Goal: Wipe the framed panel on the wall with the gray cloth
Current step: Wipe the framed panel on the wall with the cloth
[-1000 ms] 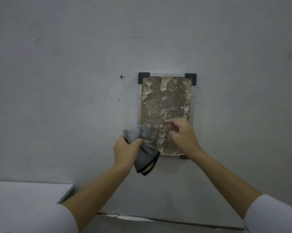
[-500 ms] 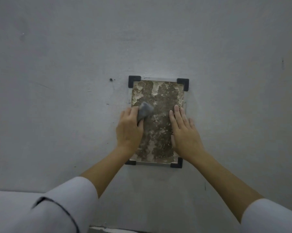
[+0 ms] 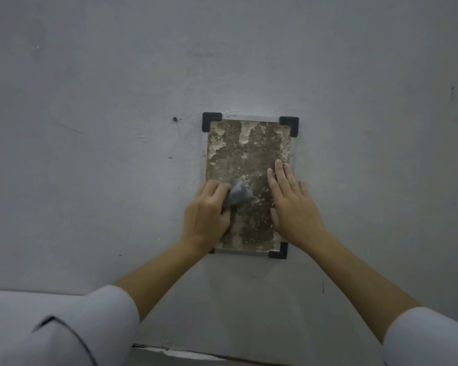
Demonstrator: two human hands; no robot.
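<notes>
A framed panel [image 3: 246,154] hangs on the grey wall, mottled brown and white with black corner brackets. My left hand [image 3: 206,217] presses a bunched gray cloth [image 3: 238,195] against the panel's lower left part; only a small wad shows past my fingers. My right hand [image 3: 292,204] lies flat with fingers spread on the panel's right side, overlapping its right edge. The bottom-left bracket is hidden behind my left wrist.
The plain grey wall [image 3: 90,154] surrounds the panel, with a small dark hole [image 3: 174,118] to its upper left. A pale ledge [image 3: 16,294] shows at the lower left behind my left sleeve.
My left hand lifted the cloth onto the panel, pressing it on the upper left part, then slid it down to mid-height. My right hand flattened on the panel's right side.
</notes>
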